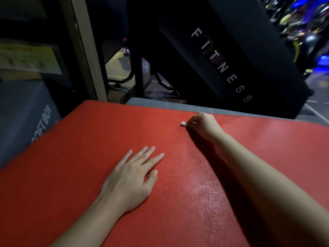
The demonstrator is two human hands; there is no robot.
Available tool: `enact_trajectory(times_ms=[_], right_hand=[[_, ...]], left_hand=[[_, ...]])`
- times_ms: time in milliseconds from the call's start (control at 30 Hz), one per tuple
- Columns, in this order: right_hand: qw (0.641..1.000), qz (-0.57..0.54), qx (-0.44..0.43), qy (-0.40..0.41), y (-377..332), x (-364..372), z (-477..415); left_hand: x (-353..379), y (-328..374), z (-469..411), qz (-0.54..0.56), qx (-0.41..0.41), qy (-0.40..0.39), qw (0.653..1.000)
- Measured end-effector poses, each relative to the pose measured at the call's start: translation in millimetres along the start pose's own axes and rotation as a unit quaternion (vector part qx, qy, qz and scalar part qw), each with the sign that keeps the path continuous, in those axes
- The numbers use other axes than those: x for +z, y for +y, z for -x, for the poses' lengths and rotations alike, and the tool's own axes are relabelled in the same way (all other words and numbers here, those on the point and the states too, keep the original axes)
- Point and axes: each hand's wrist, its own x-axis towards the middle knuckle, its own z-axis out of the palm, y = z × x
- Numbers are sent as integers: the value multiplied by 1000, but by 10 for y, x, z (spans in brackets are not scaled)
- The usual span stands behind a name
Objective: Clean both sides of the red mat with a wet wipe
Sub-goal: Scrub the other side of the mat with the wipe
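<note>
I'm flattening my left hand (132,177) on the textured red foam mat (71,157), fingers straight and holding nothing, while my right hand (203,124) is pinching a balled white wet wipe (183,124); overlapping, firm strokes should work best.

This was a gym. A slanted black panel (222,65) beyond the far edge of the padded block bore the word "FITNESS" in pale capitals. At the left stood a grey padded plyo box (23,111) printed "SOFT BOX", and a thick red mat (80,166) with a grained surface lay on top of another grey padded block (160,103), whose far edge showed past the mat. Behind, dark metal frame posts (138,72) rose from a floor (119,59) marked with painted lines. In the upper right corner, blurred exercise machines (302,27) stood in rows under blue light. An instruction poster (26,57) hung at the left.
</note>
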Motion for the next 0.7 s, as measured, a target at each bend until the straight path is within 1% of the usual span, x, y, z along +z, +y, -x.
enact_trajectory(times_ms=[33, 67, 133, 167, 200, 233, 300, 333, 367, 467, 500, 533, 567, 633, 667, 700], right_hand=[[1000, -13, -5, -8, -34, -33, 72], [999, -24, -18, -36, -69, -79, 156], [989, -52, -51, -125, -162, -193, 336], [984, -52, -61, -157, -201, -221, 397], [984, -41, -67, -158, -214, -226, 423], [989, -31, -61, -135, -214, -219, 434], [997, -25, -39, -62, -211, -186, 471], [998, -27, -37, -48, -241, -180, 528], [997, -35, -44, -59, -288, -197, 605], [976, -83, -72, -187, -410, -299, 905], [971, -92, -73, -207, -423, -313, 982], [974, -92, -71, -193, -397, -314, 1027], [982, -86, -59, -157, -367, -303, 1034], [995, -61, -39, -62, -398, -245, 1041], [997, -55, -31, -36, -429, -196, 1080], [997, -59, -30, -29, -474, -167, 1150]], left_hand=[[-5, 5, -5, 1, 1, 1, 1000], [-7, 6, -9, 1, 1, 2, 1000], [-1, -5, -18, -1, 1, 5, 1000], [6, -16, -24, -1, 1, 6, 1000], [15, -20, -24, -1, 0, 7, 1000], [23, -19, -25, -3, 1, 7, 1000], [27, -11, -27, -1, 1, 7, 1000], [22, -9, -25, 3, -1, 10, 1000], [14, -5, -27, 6, -2, 12, 1000], [13, -20, -26, 0, 2, 15, 1000], [22, -22, -22, -2, 1, 14, 1000], [43, -8, -25, -3, -1, 16, 1000], [51, -9, -34, -3, -1, 19, 1000], [51, -25, -45, -1, 2, 21, 1000], [52, -29, -47, 0, 2, 21, 1000], [50, -39, -53, -3, 2, 19, 1000]])
